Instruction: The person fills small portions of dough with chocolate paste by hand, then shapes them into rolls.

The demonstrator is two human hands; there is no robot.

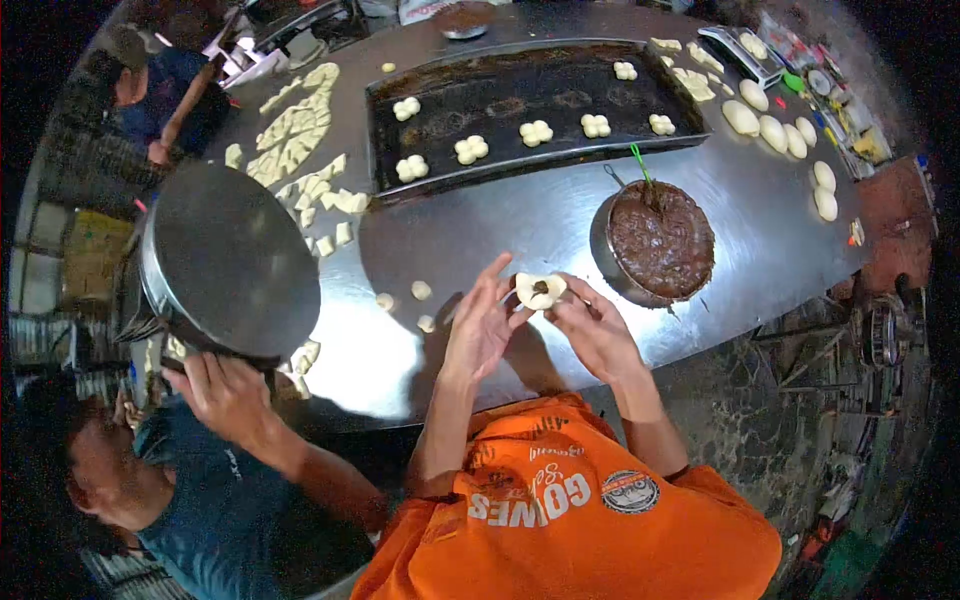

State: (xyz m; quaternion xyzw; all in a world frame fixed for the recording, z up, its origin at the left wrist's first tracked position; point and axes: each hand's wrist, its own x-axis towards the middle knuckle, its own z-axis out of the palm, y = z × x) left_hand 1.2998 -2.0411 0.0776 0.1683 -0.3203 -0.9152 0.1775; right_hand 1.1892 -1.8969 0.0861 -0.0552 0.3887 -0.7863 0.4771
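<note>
A small flattened piece of dough with a dab of dark brown filling in its middle is held up between my hands, above the table's front edge. My left hand grips its left side by thumb and fingertips, with the index finger pointing up and away. Around its right side curl the fingers of my right hand, partly hidden behind the dough. Right of my hands stands a round metal pot of thick dark brown filling, with a green-handled tool stuck in it.
A black baking tray holds several clustered dough balls. Cut dough pieces lie at left, larger dough lumps at right. Loose dough balls sit near my left hand. At left, a co-worker's hand is at a large round dark pan.
</note>
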